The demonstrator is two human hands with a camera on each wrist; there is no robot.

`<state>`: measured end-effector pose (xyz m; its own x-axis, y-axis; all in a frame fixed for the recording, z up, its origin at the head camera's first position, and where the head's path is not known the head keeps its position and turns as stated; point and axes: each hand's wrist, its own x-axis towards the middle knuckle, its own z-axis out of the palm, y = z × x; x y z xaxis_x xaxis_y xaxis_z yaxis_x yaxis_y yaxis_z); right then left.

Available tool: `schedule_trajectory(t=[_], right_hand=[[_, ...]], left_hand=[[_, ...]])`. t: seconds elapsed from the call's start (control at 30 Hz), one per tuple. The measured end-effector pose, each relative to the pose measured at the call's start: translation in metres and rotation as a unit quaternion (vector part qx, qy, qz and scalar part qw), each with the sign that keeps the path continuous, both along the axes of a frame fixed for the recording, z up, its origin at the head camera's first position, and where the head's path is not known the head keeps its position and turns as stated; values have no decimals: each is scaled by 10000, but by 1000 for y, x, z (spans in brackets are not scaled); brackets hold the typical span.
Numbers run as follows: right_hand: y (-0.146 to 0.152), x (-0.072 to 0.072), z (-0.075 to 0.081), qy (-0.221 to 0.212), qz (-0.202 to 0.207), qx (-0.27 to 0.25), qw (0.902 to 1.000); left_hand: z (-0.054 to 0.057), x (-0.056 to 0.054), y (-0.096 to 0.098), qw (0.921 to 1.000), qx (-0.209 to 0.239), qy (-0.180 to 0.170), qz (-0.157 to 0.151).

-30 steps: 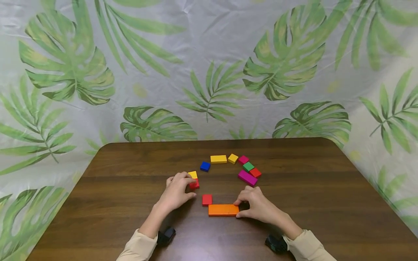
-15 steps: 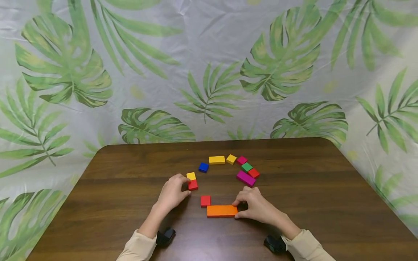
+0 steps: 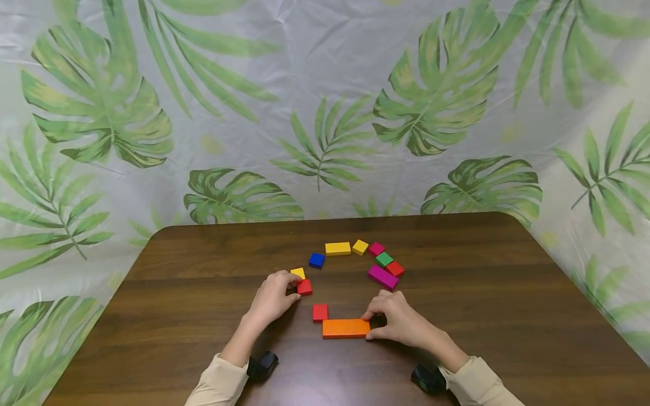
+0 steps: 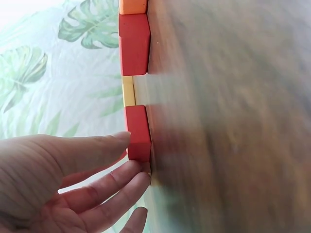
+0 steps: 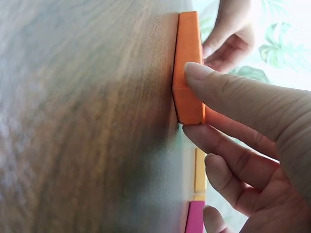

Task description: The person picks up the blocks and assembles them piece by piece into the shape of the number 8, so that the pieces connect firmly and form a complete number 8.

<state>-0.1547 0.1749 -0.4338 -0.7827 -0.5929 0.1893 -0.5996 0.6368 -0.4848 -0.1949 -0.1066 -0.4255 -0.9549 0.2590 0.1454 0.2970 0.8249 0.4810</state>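
Observation:
My left hand pinches a small red block between thumb and fingers, at the near side of a small yellow block. In the left wrist view the thumb presses on the near face of that red block. My right hand grips the right end of a long orange block, which lies flat on the table; the right wrist view shows the thumb on the orange block's near face. A second red block touches the orange block's far left corner.
Farther back on the brown table lie a blue block, a long yellow block, a small yellow cube, a pink block, a green block, another red block and a magenta block. A leaf-patterned cloth hangs behind.
My left hand has shifted the red block slightly right and away from me, so it sits offset from the small yellow block. The right hand and the orange block stay in place.

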Motion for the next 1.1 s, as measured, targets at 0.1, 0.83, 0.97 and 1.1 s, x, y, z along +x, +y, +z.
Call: schedule_trajectory(t=[0.1,0.83,0.97,1.1], right_hand=[[0,0,0,-31,0,-10,10000],[1,-1,-3,41,23,-86,10000],[0,-1,-3,16,-11,-105,9999],[0,-2,-2,-11,-13,-76,10000]], left_hand=[[0,-2,3,10000,49,-50,-61],[1,-7,21,9973,10,-167,-712],[1,-8,22,9968,60,-209,-775],[1,-10,22,9950,122,-172,-974]])
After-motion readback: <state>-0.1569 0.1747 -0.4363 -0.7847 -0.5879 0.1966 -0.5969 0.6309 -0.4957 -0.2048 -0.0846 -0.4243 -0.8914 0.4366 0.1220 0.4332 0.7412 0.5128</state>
